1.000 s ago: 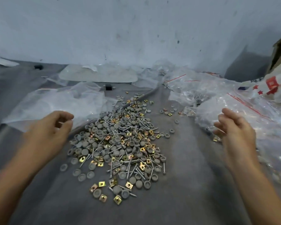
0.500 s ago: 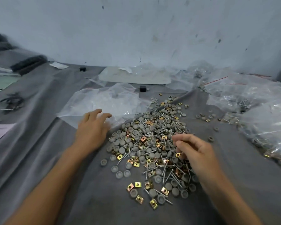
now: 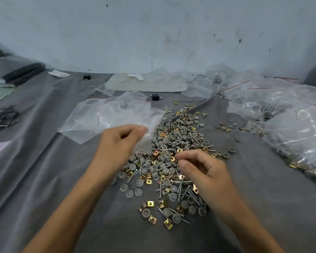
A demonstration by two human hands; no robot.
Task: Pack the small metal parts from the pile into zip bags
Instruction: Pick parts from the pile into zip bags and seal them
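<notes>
A pile of small metal parts (image 3: pixel 171 143), made up of grey round caps, brass square clips and thin nails, lies on a grey cloth (image 3: pixel 62 179). My left hand (image 3: pixel 117 145) is at the pile's left edge. It pinches the corner of a clear zip bag (image 3: pixel 144 141) drawn from a loose stack of empty zip bags (image 3: pixel 108 115). My right hand (image 3: pixel 202 172) hovers over the pile's near right side. Its thumb and forefinger are pinched together on a small brass clip (image 3: pixel 172 157), and the other fingers are curled.
Filled and part-filled clear bags (image 3: pixel 295 132) are heaped along the right. Stray caps and clips (image 3: pixel 226 125) lie between them and the pile. Two small black blocks (image 3: pixel 155 97) sit behind the bags, dark wire pieces (image 3: pixel 5 115) lie far left, and a white wall closes the back.
My left hand moved right from the cloth to the pile's edge and took hold of a zip bag. My right hand rose a little off the pile with its fingertips pinched.
</notes>
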